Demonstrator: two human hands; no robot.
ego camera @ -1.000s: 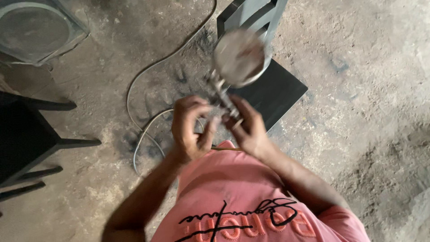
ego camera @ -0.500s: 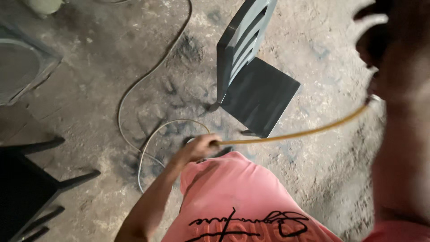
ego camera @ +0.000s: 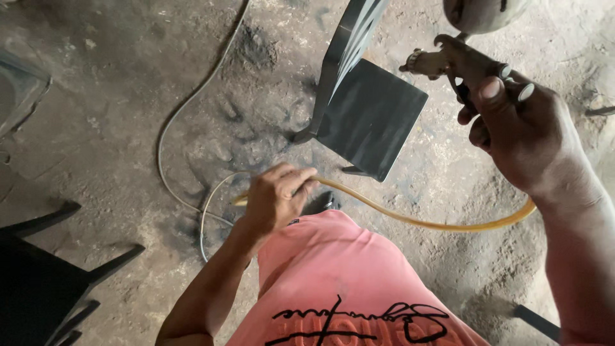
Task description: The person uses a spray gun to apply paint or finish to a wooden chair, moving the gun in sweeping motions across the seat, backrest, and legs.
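Observation:
My right hand [ego camera: 525, 134] is raised at the upper right, shut around the handle of a metal spray gun [ego camera: 451, 61] whose round cup [ego camera: 483, 11] sits at the top edge. A yellow hose [ego camera: 423, 221] runs from under that hand, curving down and left to my left hand [ego camera: 275, 198]. My left hand grips the hose in front of my pink shirt [ego camera: 346, 288]. The gun's nozzle points left, above a black chair [ego camera: 371, 115] standing on the dirt floor.
A pale cable [ego camera: 186, 128] loops across the dusty floor left of the chair. Another black chair [ego camera: 38, 282] stands at the lower left. A grey container [ego camera: 16, 90] lies at the left edge. A dark bar [ego camera: 538, 320] lies at the lower right.
A second ago both hands held the spray gun close in front of me. Now my right hand has lifted it up to the right, and my left hand holds the hose low.

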